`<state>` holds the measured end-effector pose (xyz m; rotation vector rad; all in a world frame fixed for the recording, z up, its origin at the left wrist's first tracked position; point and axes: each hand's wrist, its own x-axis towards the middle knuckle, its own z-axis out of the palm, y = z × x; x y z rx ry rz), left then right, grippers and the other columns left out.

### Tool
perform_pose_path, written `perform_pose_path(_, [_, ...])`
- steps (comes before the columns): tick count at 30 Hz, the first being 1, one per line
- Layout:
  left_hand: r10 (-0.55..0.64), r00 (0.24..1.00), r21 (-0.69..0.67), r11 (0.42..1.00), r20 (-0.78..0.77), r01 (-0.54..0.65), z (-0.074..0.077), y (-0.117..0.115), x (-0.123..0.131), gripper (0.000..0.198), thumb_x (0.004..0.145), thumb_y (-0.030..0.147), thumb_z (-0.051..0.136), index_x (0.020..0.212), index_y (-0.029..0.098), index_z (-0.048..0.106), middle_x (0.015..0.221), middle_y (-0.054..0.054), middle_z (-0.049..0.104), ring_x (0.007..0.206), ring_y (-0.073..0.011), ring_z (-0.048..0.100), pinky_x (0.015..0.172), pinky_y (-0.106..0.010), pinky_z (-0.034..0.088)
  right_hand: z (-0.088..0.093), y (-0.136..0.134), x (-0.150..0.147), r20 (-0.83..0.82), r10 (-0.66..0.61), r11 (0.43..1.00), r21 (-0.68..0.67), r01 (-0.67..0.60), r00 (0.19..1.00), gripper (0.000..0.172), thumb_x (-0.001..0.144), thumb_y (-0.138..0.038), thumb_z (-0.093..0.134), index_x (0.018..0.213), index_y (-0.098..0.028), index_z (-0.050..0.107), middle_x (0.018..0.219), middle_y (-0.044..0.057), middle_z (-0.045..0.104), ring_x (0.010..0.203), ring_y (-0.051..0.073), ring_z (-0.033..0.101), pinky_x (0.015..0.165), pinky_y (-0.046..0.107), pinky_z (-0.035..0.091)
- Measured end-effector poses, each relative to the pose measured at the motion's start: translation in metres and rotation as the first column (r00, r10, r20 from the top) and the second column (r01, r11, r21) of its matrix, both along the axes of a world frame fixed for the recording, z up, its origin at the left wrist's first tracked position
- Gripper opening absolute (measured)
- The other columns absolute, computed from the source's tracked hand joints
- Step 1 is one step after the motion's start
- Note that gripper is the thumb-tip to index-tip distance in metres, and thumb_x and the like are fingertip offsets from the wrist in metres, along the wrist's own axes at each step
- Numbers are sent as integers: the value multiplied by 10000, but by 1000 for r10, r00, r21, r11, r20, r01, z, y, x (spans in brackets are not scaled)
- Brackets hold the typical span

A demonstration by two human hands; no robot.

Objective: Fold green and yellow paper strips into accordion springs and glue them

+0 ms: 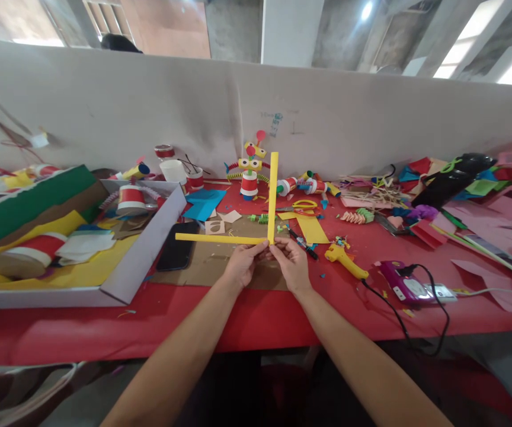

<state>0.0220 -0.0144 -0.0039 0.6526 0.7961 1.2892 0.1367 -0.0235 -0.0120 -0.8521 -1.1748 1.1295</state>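
Note:
Two yellow paper strips meet at a right angle between my hands. One upright strip (pixel 272 190) points away from me, and the other strip (pixel 216 238) reaches out to the left. My left hand (pixel 245 261) pinches the corner where they meet, thumb on top. On the same corner, my right hand (pixel 290 261) is closed with its thumb and fingertips. Whether the strips are joined there is hidden by my fingertips. Beneath my hands lies a brown cardboard sheet (pixel 207 273). A black phone (pixel 178 246) rests at its left side.
A yellow glue gun (pixel 345 261) and a purple power socket (pixel 405 284) with a black cord lie to the right. Yellow-handled scissors (pixel 304 206) sit behind my hands. A paper-cup figure (pixel 249 185) stands at the back. An open box (pixel 144 249) holding craft parts fills the left.

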Motion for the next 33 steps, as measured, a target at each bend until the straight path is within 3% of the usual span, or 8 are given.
perform_pose_path(8, [126, 992, 69, 990, -7, -126, 6, -4, 7, 452, 523, 195, 778, 951, 117, 653, 632, -28, 678, 554, -110, 598, 581, -223, 449, 1, 0, -2, -85, -16, 998, -60, 11, 996, 181, 724, -308, 633, 861, -195, 601, 704, -19, 642, 597, 121, 610, 627, 278, 522])
perform_pose_path(17, [119, 991, 68, 991, -66, -115, 4, -4, 7, 324, 541, 220, 767, 831, 111, 672, 633, -38, 677, 547, -111, 593, 589, -234, 459, 0, -1, -3, -260, 7, 986, -158, -50, 966, 178, 690, -274, 666, 839, -199, 603, 684, -32, 636, 578, 101, 589, 609, 247, 494])
perform_pose_path(23, [210, 961, 126, 974, -180, -189, 5, -6, 8, 311, 514, 238, 774, 785, 111, 688, 632, -38, 675, 593, -142, 601, 599, -256, 459, 0, 2, -2, -177, 12, 987, -158, -41, 984, 181, 689, -327, 658, 808, -205, 597, 659, -36, 626, 547, 108, 568, 534, 238, 472])
perform_pose_path(33, [155, 978, 58, 987, -137, -148, 0, -7, 8, 233, 580, 290, 734, 726, 111, 709, 637, -65, 680, 584, -146, 599, 625, -274, 456, -1, 4, -1, -88, -26, 987, -160, 12, 996, 217, 717, -398, 616, 791, -195, 604, 640, -20, 624, 563, 133, 573, 539, 260, 471])
